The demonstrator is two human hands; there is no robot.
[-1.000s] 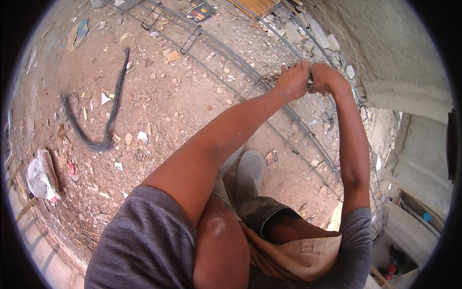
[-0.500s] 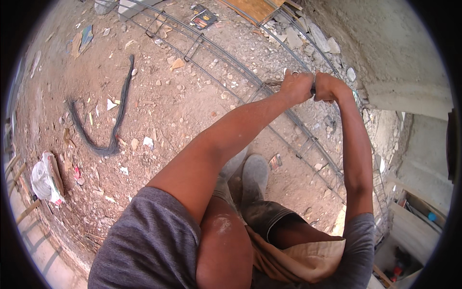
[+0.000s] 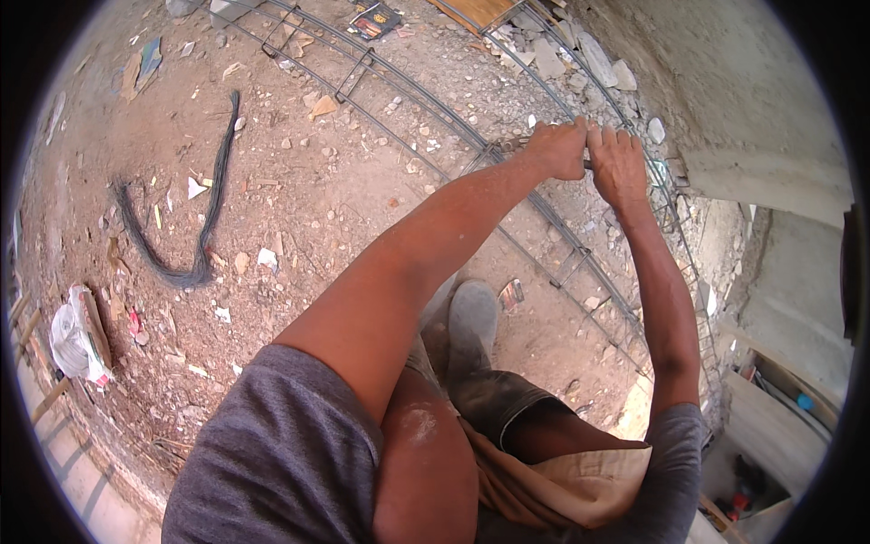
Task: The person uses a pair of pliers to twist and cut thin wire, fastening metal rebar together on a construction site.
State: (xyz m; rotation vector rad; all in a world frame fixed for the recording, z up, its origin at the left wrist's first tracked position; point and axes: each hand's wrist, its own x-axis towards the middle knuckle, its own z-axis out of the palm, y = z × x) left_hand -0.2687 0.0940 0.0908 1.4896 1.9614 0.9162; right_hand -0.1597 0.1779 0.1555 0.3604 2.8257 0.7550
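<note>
My left hand [image 3: 558,150] and my right hand [image 3: 619,166] are side by side over a long rebar cage [image 3: 435,107]. Between them shows a short dark piece [image 3: 588,165], mostly covered, so its kind cannot be told. The fingers of my left hand are closed, with something thin and dark sticking out towards a stirrup of the cage. My right hand has its back up and its fingers curled over at the tips; what lies under them is hidden. Bars and square stirrups of the cage run from upper left to lower right, past my boots [image 3: 473,317].
A bent bundle of dark tie wire [image 3: 186,275] lies on the littered dirt at left, near a torn white sack [image 3: 78,335]. Broken rubble [image 3: 589,68] and a wooden board [image 3: 478,11] are at the top. A concrete wall [image 3: 761,100] rises at right.
My right hand has rolled from a fist to back-up, its fingers bending over at the top. My left hand stays closed beside it. The whole view has shifted slightly.
</note>
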